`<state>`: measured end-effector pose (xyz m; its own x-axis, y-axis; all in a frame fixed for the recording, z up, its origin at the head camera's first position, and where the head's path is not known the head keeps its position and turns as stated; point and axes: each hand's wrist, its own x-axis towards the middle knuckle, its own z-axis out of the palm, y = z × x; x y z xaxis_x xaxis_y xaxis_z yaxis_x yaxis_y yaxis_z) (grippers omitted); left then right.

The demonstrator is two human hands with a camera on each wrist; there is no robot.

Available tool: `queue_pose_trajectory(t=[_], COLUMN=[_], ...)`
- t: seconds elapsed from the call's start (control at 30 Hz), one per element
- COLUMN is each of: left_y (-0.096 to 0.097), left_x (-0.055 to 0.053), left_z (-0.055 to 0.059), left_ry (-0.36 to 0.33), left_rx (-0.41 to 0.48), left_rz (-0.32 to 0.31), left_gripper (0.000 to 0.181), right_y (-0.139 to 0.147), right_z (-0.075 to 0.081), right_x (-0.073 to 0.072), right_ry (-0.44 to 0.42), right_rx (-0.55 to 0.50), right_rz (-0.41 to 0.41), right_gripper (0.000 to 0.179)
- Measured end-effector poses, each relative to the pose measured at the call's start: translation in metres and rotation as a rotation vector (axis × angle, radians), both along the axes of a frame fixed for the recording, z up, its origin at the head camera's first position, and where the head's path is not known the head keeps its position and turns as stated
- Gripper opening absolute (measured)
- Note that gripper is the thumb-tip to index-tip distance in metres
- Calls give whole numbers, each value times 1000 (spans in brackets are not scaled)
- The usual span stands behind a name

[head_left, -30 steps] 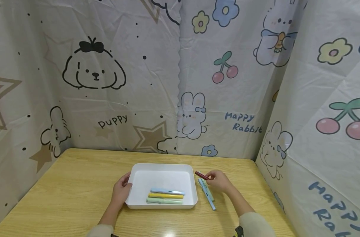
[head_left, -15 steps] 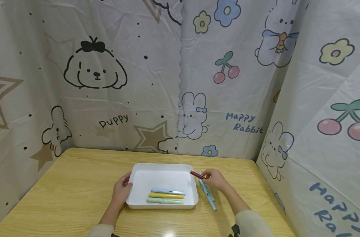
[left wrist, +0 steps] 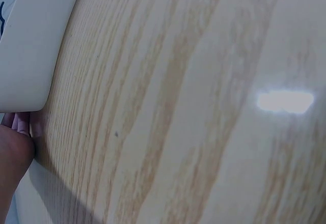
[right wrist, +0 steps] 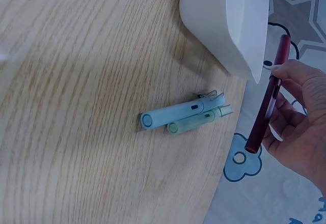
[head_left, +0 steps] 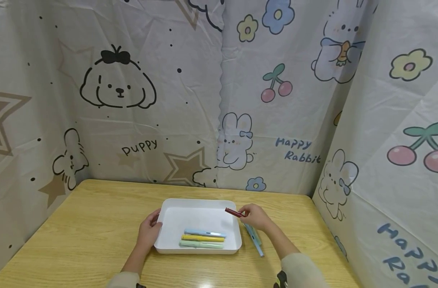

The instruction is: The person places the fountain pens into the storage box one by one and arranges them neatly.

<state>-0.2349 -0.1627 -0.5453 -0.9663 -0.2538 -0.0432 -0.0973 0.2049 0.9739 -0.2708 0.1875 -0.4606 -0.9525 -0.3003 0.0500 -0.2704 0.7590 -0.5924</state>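
My right hand [head_left: 255, 217] pinches a dark red pen [right wrist: 267, 99] between thumb and fingers, clear of the table. The pen's far end overlaps the right side of the white tray [head_left: 197, 214] in the head view. At the tray's left side, my left hand [head_left: 149, 232] grips the edge, thumb near the rim; its fingers are partly hidden by the tray in the left wrist view. Inside the tray, toward its front, lie a light blue pen [head_left: 205, 233], a yellow pen [head_left: 203, 238] and a light green pen [head_left: 201, 244], side by side.
Right of the tray, a blue pen [right wrist: 175, 113] and a pale green pen [right wrist: 196, 121] lie close together on the wooden table [head_left: 96, 232]. Printed cloth [head_left: 190, 100] hangs behind the table and along both sides.
My right hand has moved left with the dark red pen, from beside the tray to over its right rim. The left hand and tray stay put.
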Motion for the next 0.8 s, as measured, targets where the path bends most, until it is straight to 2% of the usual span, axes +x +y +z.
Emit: queue_pose_trajectory(t=[0.8], left_y=[0], left_x=[1], left_z=[0], left_ry=[-1], left_rx=[2], left_rz=[-3], left_gripper=[47], right_y=[-34], right_z=[5], right_x=[-1], right_ry=[-32], right_rx=[41], right_rz=[97], right_gripper=[20])
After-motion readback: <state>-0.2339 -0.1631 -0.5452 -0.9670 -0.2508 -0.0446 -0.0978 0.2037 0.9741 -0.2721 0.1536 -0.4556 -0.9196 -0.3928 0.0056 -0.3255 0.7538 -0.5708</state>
